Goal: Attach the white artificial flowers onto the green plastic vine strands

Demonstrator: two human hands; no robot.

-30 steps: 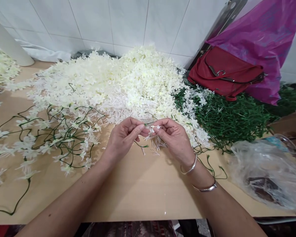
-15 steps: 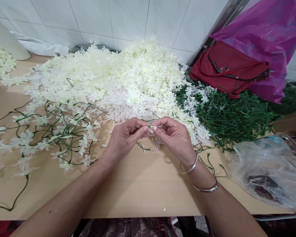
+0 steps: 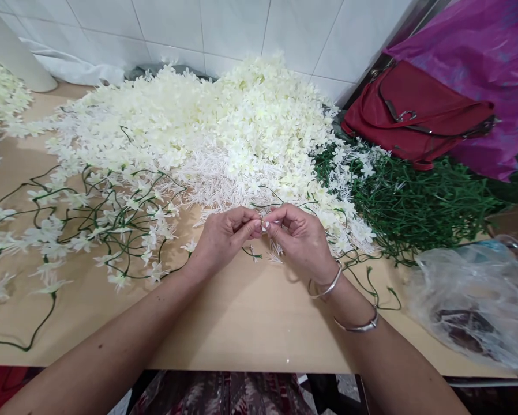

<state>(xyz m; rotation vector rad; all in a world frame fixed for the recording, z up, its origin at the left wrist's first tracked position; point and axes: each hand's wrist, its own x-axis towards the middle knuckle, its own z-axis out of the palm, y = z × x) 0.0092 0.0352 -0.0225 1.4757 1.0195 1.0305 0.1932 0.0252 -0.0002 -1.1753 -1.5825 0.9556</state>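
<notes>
My left hand [image 3: 228,235] and my right hand [image 3: 301,237] meet over the table, fingertips nearly touching. Between them is a small white artificial flower [image 3: 265,226], mostly covered by the fingers. The left thumb and forefinger pinch at its base, where a green stem probably sits, though the fingers hide it. My right thumb and forefinger are closed on the white part. Just below the hands lies a short green stem piece [image 3: 252,253]. Behind them rises a large heap of cream artificial flowers [image 3: 259,127], with white stamen sprigs [image 3: 211,178] at its front.
Flowers on green stems [image 3: 124,230] spread over the left of the table [image 3: 237,323]. To the right lie a pile of green stems [image 3: 419,202], a red handbag [image 3: 419,109], a purple plastic bag [image 3: 462,46] and a clear plastic bag [image 3: 479,294]. A tiled wall [image 3: 233,29] stands behind.
The fingertips have drawn closer together, and the green tip and white thread seen between them before are now covered. The view has shifted slightly.
</notes>
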